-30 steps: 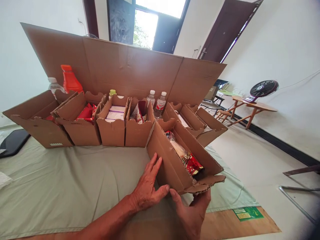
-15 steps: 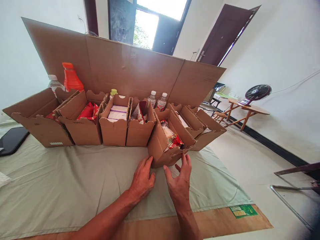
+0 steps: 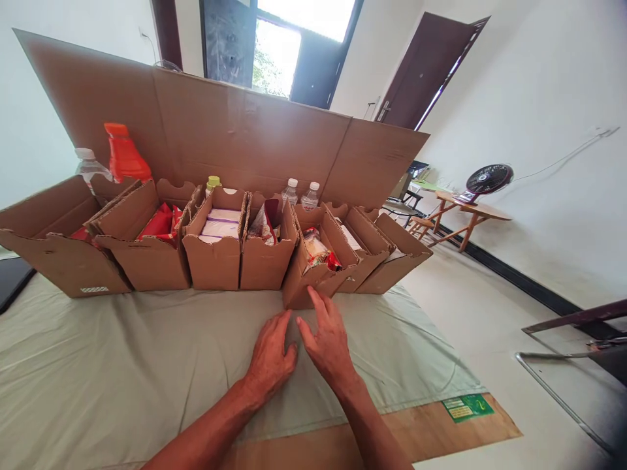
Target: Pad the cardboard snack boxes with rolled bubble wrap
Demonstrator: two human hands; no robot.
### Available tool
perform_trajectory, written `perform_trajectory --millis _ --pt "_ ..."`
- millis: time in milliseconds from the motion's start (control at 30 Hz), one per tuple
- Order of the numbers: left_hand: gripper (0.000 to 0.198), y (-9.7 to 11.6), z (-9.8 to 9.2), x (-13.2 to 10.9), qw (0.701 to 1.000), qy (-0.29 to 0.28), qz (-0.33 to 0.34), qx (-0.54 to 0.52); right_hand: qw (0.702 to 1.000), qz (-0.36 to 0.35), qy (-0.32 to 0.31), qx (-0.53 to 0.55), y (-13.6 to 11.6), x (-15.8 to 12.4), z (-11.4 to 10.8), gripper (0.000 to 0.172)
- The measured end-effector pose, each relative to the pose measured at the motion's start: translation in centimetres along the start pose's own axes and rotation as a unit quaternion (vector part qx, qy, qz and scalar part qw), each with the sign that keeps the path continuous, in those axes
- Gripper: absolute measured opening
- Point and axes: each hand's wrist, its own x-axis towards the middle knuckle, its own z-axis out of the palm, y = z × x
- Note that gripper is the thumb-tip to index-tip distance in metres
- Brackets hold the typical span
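Just right of the frame's centre, a cardboard box (image 3: pixel 302 277) holding a red-marked packet (image 3: pixel 321 251) stands on the green cloth (image 3: pixel 196 352). At lower centre, the left hand (image 3: pixel 271 350) has a loose grip, thumb apart; the right hand (image 3: pixel 327 336) has its grip spread, fingertips at the box's front.

Daylight came in at twelve o'clock through a bright rectangular opening (image 3: pixel 280 55) framed by dark panels (image 3: pixel 228 49), with green foliage (image 3: pixel 267 72) visible beyond, while a flat purple-brown door (image 3: pixel 416 75) stood at one o'clock between plain white walls (image 3: pixel 548 85). Toward two o'clock, a round black fan (image 3: pixel 490 177) sat on a brown wooden table (image 3: pixel 484 211) over a pale, glossy floor (image 3: pixel 455 281). A bent grey metal tube (image 3: pixel 553 386) lay toward four.
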Motion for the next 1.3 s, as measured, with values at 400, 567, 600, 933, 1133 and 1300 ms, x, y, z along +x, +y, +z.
perform_trajectory --millis 400,567,600,933,1133,1300 --pt "0.067 0.0 0.1 0.0 1.000 -0.024 -0.004 0.006 0.998 0.049 -0.019 0.035 3.0 3.1 2.4 0.067" --pt "0.066 0.1 0.0 0.1 1.000 -0.019 -0.011 -0.009 0.996 0.060 -0.001 0.067 1.7 2.4 1.4 0.051" --pt "0.064 0.2 -0.1 0.1 1.000 -0.016 -0.011 -0.015 0.995 0.058 0.004 0.075 0.9 2.5 0.7 0.047" --pt "0.042 0.3 -0.4 1.1 0.993 0.085 -0.017 -0.083 0.992 0.009 -0.117 -0.036 -7.5 13.1 -1.7 0.051" --pt "0.016 1.1 -4.3 1.4 0.952 0.280 -0.041 -0.116 0.992 0.005 -0.098 -0.073 -7.1 11.8 -1.2 0.024" --pt "0.021 3.9 -9.1 -3.2 0.891 0.429 0.019 -0.150 0.994 -0.080 -0.071 -0.014 -6.4 3.6 -6.0 0.024"
